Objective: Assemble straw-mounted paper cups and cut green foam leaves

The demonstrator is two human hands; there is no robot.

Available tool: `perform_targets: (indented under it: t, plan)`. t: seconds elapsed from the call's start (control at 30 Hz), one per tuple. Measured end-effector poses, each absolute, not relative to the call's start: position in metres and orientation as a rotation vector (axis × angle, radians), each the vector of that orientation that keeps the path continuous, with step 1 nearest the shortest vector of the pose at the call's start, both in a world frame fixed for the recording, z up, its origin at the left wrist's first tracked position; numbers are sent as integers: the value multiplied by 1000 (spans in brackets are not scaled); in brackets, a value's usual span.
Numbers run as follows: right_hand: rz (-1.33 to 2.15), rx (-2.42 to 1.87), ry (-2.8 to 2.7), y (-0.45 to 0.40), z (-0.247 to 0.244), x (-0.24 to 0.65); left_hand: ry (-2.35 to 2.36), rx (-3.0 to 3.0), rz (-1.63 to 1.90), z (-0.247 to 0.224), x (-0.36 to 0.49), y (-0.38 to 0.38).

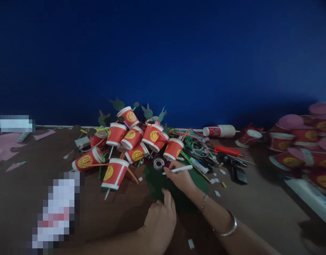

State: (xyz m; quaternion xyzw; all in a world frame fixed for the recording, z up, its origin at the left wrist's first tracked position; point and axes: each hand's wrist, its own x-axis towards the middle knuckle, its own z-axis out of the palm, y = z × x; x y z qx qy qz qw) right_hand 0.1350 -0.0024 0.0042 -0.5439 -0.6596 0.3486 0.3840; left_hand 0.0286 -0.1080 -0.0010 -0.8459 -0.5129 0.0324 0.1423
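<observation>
A sheet of dark green paper (191, 202) lies on the table in front of me. My right hand (180, 179) is shut on a slim white pen (180, 170), tilted low over the paper's upper part. The pen's left end is near a small roll of tape (159, 163); I cannot tell if it touches the paper. My left hand (161, 216) presses on the paper's lower left edge with its index finger, the other fingers curled in. Just beyond stands a heap of red paper cups (116, 173) with white rims and straws through them.
Green rabbit-head cutouts (147, 112) rise behind the cups. Right of the paper lie coloured straws and wires (197, 147), a glue tube (200, 165), a red tool (228, 151) and paper scraps (217, 193). More red cups (282, 141) are piled far right. Pink paper (9, 145) lies left. A blue wall (163, 63) borders the table.
</observation>
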Motion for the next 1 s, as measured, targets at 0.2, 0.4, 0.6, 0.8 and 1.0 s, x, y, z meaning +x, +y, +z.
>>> perform_targets:
  t: [0.2,0.4,0.6,0.8,1.0]
  plan:
    - [885,-1347,-1734,-2,3,134,-1474,-2452,105,0,29,-108]
    - [890,-1407,-1708,-2,3,133,-1478,-2448,60,-2,29,-107]
    - [937,-1367,-1713,-2,3,134,-1489,-2436,84,-3,29,-107]
    - [890,-1385,-1771,-3,3,132,-1487,-2448,118,0,29,-106]
    - [990,-1401,-1684,-3,6,132,-1475,-2436,79,-1,29,-107]
